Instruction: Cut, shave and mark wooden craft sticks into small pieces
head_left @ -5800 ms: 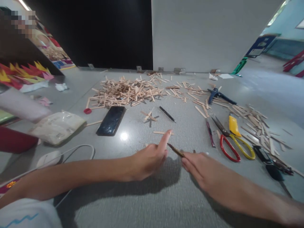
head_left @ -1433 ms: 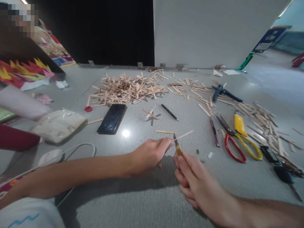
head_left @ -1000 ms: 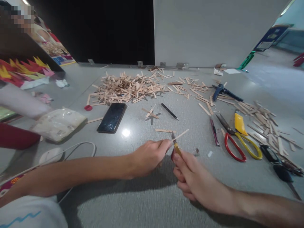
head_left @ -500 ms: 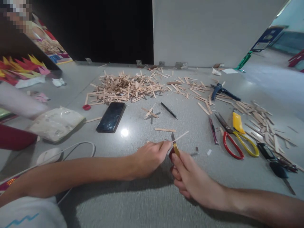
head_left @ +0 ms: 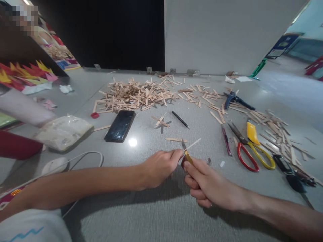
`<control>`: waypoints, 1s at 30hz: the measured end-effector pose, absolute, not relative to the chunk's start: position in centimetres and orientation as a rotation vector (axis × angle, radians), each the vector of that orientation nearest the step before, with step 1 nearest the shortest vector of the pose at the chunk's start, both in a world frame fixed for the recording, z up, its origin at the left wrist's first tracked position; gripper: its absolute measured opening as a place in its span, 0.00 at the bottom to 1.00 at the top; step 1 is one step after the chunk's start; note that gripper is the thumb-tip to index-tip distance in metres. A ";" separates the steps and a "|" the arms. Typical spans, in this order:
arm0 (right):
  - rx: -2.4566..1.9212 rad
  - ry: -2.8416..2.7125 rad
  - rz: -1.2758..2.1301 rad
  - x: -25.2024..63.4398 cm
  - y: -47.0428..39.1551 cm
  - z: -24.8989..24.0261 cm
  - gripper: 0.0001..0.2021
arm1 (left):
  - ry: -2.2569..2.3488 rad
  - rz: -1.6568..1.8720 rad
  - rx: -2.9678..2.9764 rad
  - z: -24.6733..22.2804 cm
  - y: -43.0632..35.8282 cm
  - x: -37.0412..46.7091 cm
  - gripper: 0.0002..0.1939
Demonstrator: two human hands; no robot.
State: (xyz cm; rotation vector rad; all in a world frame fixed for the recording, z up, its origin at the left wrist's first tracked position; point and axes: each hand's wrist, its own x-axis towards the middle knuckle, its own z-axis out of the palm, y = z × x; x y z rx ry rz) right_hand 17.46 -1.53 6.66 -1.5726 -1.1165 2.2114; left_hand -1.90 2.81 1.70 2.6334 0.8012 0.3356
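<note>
Near the middle of the grey table, my left hand (head_left: 161, 166) pinches a thin wooden stick (head_left: 193, 144) that points up and to the right. My right hand (head_left: 205, 181) is closed round a small cutter (head_left: 188, 157) with a yellow and red handle. Its blade points up and touches or crosses the stick. Just beyond the blade lies a flat wooden stick (head_left: 174, 139). Farther back are crossed sticks (head_left: 160, 121) and a black pen (head_left: 180, 119).
A large stick pile (head_left: 136, 94) lies at the back, with a phone (head_left: 120, 126) before it. Scissors (head_left: 248, 148), a blue tool (head_left: 234, 99) and more sticks (head_left: 282, 134) lie right. At left are a plastic packet (head_left: 64, 131) and a white cable (head_left: 85, 154).
The view has shifted slightly. My right hand and the cutter have tilted a little against the stick, and my right fingers have moved slightly. Both hands keep their hold.
</note>
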 end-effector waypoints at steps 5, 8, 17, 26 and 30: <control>-1.564 -1.702 1.588 19.6 -0.7 7.1 0.03 | 0.862 0.547 2.550 2.1 3.0 -1.7 0.10; -1.518 -2.000 1.041 20.5 0.0 8.0 0.05 | 0.963 0.820 2.447 2.9 3.0 -1.4 0.15; -1.541 -1.458 1.854 21.7 0.0 11.6 0.20 | 1.037 0.789 2.078 3.5 3.2 -0.4 0.26; -1.376 -1.194 2.167 22.0 0.2 12.1 0.14 | 0.910 0.884 2.333 3.8 2.5 -0.9 0.11; -1.402 -1.193 2.149 22.2 0.0 12.1 0.16 | 0.863 0.868 2.390 4.0 2.3 -0.9 0.10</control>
